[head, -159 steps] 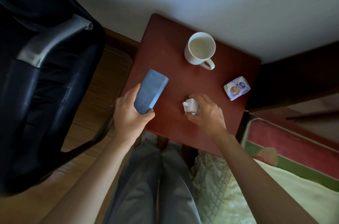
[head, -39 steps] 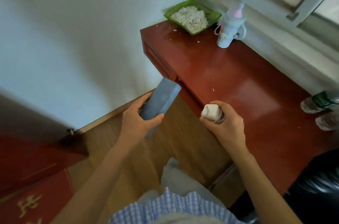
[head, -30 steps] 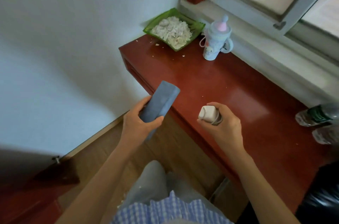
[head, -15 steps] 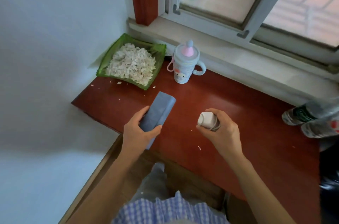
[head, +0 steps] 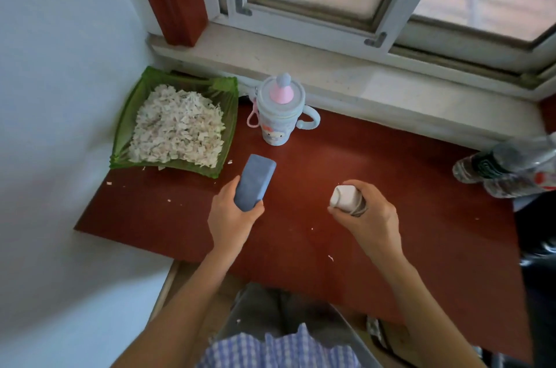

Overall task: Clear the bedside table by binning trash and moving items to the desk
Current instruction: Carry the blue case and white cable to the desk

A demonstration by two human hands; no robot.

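Both hands now hover over the desk, left hand gripping blue case, right hand clutching charger.

— What's the blue thing?

— A flat, slate-blue case with rounded corners, matte all over. Its near end sits in the grip of the left hand; its far end points toward twelve o'clock, leaning a little to one o'clock, above the red-brown desk. I cannot tell whether it touches the wood.

— And the other item?

— A small white charger plug with a cord coiled round its lower part, closed in the right hand, its rounded white face turned toward eleven o'clock. It lies at three o'clock from the case, well apart, over the middle of the desk.
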